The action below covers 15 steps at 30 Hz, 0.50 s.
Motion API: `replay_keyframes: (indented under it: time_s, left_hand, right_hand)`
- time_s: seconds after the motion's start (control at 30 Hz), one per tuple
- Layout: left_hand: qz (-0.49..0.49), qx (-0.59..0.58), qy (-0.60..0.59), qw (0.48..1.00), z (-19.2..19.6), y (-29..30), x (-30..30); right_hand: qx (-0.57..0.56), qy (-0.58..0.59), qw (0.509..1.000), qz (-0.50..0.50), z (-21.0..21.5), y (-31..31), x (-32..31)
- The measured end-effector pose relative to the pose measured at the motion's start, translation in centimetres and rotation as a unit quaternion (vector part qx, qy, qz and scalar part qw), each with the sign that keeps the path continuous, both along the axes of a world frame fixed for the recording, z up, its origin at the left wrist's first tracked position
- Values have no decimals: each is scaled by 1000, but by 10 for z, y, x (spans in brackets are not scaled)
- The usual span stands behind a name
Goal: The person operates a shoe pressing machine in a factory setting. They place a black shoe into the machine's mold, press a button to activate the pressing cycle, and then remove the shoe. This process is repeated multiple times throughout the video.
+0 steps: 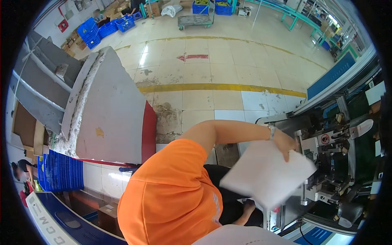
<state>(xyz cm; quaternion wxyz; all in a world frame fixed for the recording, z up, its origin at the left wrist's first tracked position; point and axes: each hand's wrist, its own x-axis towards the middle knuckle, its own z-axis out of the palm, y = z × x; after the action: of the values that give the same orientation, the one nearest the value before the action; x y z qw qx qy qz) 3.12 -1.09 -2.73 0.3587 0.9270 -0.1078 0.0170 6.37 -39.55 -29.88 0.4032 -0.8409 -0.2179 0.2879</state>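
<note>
My left hand, on an arm stretched to the right from an orange sleeve, grips the upper edge of a white sheet. Motion smears the sheet, and its thickness cannot be told. It is held over dark trousers, in front of a machine with metal brackets and dark rollers. A band circles the left wrist. Beneath the sheet's lower corner shows a bare bit of limb; whether it is my right hand is unclear, and no fingers can be made out there.
A grey block with a red base stands at the left. Blue crates are stacked behind it. A blue and white machine fills the lower left. Farther off are a flat trolley, more crates and people.
</note>
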Motion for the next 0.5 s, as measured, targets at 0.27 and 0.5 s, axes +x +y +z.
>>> replay_keyframes:
  time_s: [0.27, 0.5]
  left_hand:
    - [-49, -472, 120, 872, 42, -8, -34]
    - [121, -118, 65, 983, 56, 17, -60]
  right_hand:
    - [-4, -28, 999, 20, -10, -3, 7]
    - [22, -61, 997, 45, -8, 0, 5]
